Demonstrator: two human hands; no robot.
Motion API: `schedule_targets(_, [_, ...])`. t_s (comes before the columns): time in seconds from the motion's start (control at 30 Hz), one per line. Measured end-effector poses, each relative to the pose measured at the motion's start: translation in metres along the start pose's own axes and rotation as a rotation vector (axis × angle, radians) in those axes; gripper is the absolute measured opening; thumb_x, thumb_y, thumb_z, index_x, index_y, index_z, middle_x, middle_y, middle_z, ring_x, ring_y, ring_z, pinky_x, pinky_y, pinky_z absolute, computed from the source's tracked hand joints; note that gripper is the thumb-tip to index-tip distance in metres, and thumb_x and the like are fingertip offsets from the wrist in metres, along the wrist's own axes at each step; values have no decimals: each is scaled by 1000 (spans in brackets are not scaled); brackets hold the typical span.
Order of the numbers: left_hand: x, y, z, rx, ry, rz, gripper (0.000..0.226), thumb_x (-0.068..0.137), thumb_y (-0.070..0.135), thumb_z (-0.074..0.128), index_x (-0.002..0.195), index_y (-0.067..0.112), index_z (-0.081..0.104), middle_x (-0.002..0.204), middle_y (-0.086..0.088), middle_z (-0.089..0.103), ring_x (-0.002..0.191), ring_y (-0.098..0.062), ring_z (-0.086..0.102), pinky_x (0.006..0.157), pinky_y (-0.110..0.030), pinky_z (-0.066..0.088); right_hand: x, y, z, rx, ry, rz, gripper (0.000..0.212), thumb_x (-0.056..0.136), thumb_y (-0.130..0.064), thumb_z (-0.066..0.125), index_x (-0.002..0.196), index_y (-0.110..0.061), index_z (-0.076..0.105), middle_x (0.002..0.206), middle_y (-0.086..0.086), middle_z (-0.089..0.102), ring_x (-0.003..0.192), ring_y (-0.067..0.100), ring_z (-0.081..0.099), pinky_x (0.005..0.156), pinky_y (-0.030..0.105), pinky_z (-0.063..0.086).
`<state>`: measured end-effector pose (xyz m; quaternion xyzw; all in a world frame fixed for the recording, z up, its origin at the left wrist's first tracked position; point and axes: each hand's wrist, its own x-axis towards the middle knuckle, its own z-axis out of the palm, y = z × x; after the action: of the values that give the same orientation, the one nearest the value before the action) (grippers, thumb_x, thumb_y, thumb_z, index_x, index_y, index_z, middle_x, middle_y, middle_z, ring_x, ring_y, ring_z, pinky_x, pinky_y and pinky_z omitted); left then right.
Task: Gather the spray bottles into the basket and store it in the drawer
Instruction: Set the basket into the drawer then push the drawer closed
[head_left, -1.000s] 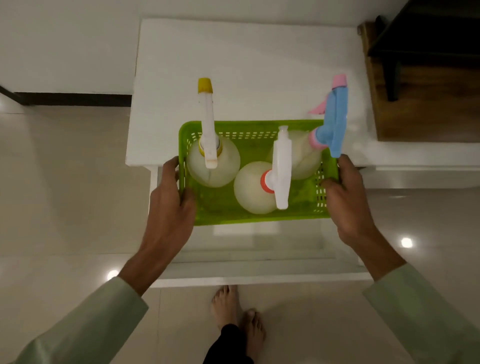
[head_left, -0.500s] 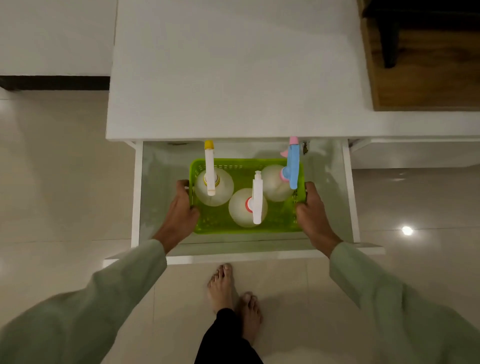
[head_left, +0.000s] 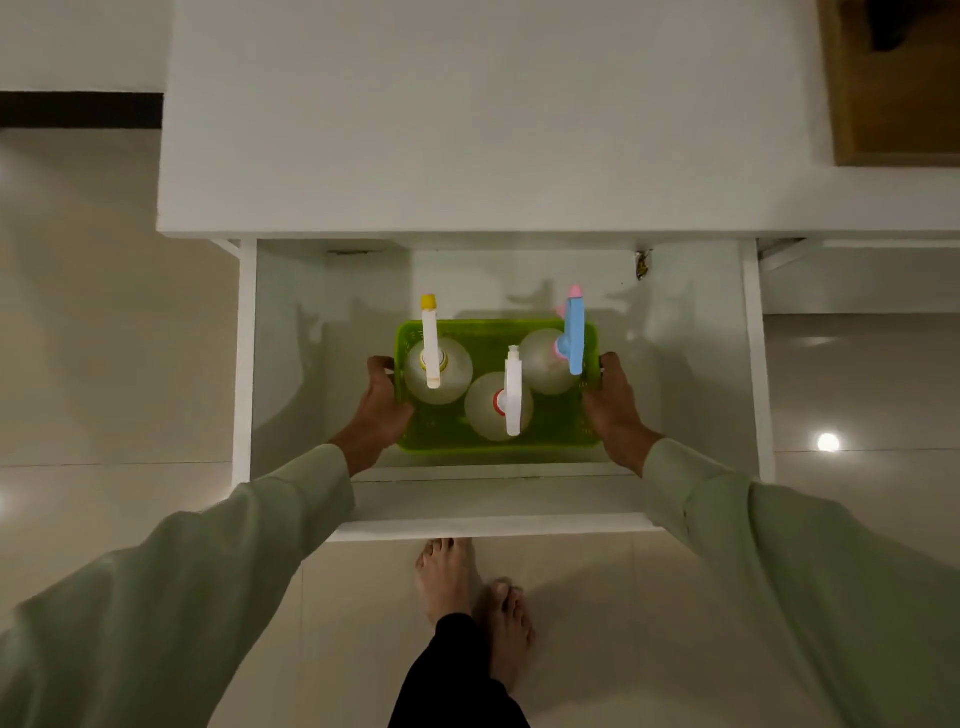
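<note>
Left hand (head_left: 382, 410) and right hand (head_left: 613, 410) clasp opposite ends of the green basket (head_left: 498, 441), keeping it level. That steadies three upright spray bottles (head_left: 439, 376) inside the open drawer (head_left: 244, 364).

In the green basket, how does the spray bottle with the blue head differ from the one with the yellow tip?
The blue-headed bottle has a broad blue and pink head and stands at the basket's right end. The yellow-tipped bottle has a slim white head and stands at the left end. Both are pale, round and upright.

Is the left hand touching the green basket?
Touching. The head view shows the left hand gripping the basket's left wall, fingers wrapped over its rim.
</note>
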<state>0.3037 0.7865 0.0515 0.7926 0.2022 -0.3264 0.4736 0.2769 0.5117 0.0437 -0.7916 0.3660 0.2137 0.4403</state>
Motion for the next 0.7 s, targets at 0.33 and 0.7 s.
schedule_targets(0.33, [2,-6,4,-69,-21,-100,71,85,-11,54,139,17,18,128,-14,47,101,-28,55,71,-38,53,2,1,-7,35,-113,91,50,95,-3,48,143,-14,38,125,19,61,103,37,62,73,39,54])
schedule_targets(0.7, [-175,29,-11,441,6,318,46,97,51,42,137,29,36,140,1,54,116,-18,60,99,-39,48,-174,-11,-57,-446,-199,-494,56,99,-51,49,149,-25,41,146,-7,52,130,14,51,103,34,41])
